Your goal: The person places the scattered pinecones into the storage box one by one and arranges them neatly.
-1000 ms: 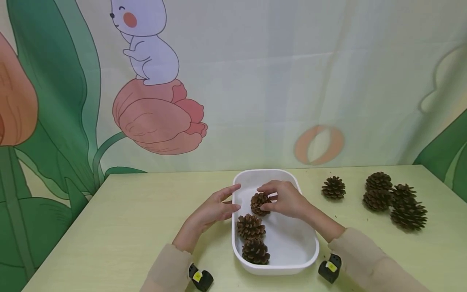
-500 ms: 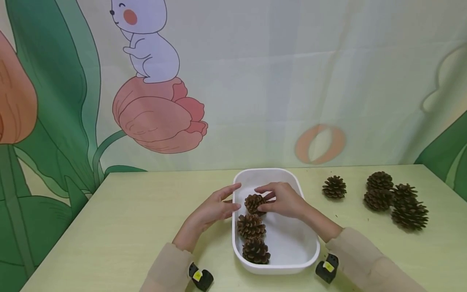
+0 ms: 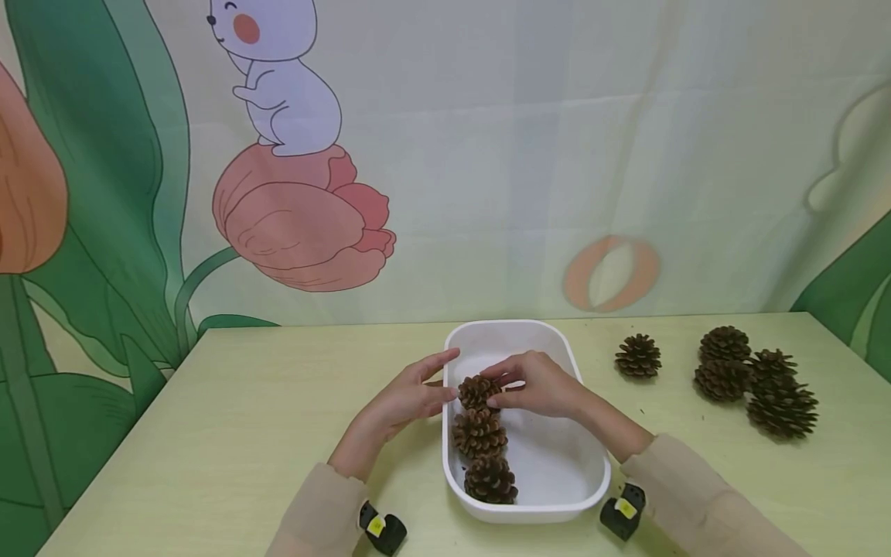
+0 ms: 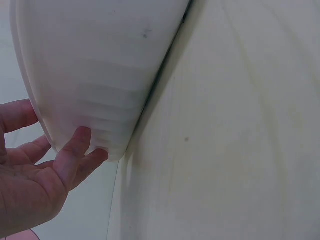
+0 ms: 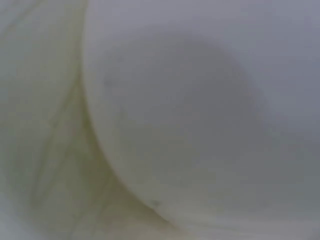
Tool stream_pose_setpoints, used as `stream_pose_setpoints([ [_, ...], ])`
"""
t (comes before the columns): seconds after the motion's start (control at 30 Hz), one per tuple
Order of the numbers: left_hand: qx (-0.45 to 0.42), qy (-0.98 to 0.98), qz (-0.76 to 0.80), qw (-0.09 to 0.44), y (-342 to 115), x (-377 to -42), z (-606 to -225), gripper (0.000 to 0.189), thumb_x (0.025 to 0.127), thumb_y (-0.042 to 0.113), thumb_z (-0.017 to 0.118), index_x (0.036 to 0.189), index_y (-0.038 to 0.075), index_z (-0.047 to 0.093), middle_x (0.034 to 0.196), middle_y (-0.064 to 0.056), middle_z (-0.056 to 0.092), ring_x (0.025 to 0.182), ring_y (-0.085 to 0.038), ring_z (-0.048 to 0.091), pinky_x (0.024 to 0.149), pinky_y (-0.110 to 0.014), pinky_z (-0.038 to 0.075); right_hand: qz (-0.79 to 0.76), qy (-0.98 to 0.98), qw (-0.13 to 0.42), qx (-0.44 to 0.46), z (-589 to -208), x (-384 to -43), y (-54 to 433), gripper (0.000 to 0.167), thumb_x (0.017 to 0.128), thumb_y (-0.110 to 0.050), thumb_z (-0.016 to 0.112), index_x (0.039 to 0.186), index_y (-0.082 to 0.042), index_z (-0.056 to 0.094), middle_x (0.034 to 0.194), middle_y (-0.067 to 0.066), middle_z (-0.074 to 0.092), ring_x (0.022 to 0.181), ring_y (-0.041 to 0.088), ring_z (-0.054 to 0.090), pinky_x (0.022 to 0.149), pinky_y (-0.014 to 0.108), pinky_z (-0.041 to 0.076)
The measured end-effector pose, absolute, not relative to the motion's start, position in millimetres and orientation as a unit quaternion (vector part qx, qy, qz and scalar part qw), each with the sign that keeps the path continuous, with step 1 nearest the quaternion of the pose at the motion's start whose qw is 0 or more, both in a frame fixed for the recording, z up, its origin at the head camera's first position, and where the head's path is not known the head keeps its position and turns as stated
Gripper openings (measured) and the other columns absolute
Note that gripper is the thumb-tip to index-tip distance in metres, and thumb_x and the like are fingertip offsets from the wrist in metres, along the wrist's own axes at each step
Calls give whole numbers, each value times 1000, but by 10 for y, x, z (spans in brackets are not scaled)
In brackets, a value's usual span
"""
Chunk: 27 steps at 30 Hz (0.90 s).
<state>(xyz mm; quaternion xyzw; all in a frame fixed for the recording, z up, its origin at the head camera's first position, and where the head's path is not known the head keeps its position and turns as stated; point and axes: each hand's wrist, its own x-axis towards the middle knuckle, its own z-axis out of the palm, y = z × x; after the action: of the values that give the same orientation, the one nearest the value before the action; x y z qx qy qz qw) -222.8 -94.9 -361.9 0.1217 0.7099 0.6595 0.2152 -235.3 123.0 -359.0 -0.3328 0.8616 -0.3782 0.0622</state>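
Note:
A white plastic tub (image 3: pixel 557 464) stands on the table in the head view. Three brown pine cones line its left side, the middle one (image 3: pixel 480 433) and the front one (image 3: pixel 490 478) lying free of any hand. My right hand (image 3: pixel 539 385) reaches over the right wall and pinches the back pine cone (image 3: pixel 476 392) between thumb and fingers, close behind the middle one. Against the tub's left wall, my left hand (image 3: pixel 407 396) rests with spread, relaxed fingers; the left wrist view shows its fingertips (image 4: pixel 82 134) on the outer wall. The right wrist view holds only blurred tub surface, no hand.
Right of the tub lies a single pine cone (image 3: pixel 637 357). Farther right is a cluster of several more pine cones (image 3: pixel 781 408). A printed curtain (image 3: pixel 459 155) hangs behind the back edge of the pale yellow table (image 3: pixel 278 433).
My right hand has moved its pine cone leftward inside the tub, up to the left wall behind the middle cone. My left hand has stayed in place.

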Motion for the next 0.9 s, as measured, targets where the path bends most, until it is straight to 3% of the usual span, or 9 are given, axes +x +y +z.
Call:
stream_pose_setpoints([
  [0.3, 122, 715, 655, 211, -944, -2223, -3614, 59, 87, -4, 52, 141, 5, 31, 148, -19, 20, 127, -40, 34, 96, -43, 42, -369, 843, 99, -378, -3547, -2342, 1251, 35, 84, -6, 64, 116, 8, 58, 114, 19, 61, 106, 31, 58, 88, 37, 49],
  [0.6, 120, 714, 657, 210, -947, -2222, -3625, 59, 87, -4, 51, 141, 4, 31, 147, -22, 20, 127, -40, 34, 96, -43, 42, -376, 842, 121, -367, -3535, -2327, 1228, 37, 84, -8, 65, 117, 8, 57, 116, 20, 59, 108, 33, 56, 87, 36, 50],
  [0.9, 120, 715, 657, 207, -942, -2227, -3629, 59, 87, -4, 52, 141, 5, 31, 147, -21, 21, 126, -38, 36, 96, -43, 42, -406, 848, 95, -328, -3497, -2342, 1384, 42, 82, -11, 67, 117, 10, 55, 120, 23, 56, 112, 36, 52, 91, 37, 47],
])
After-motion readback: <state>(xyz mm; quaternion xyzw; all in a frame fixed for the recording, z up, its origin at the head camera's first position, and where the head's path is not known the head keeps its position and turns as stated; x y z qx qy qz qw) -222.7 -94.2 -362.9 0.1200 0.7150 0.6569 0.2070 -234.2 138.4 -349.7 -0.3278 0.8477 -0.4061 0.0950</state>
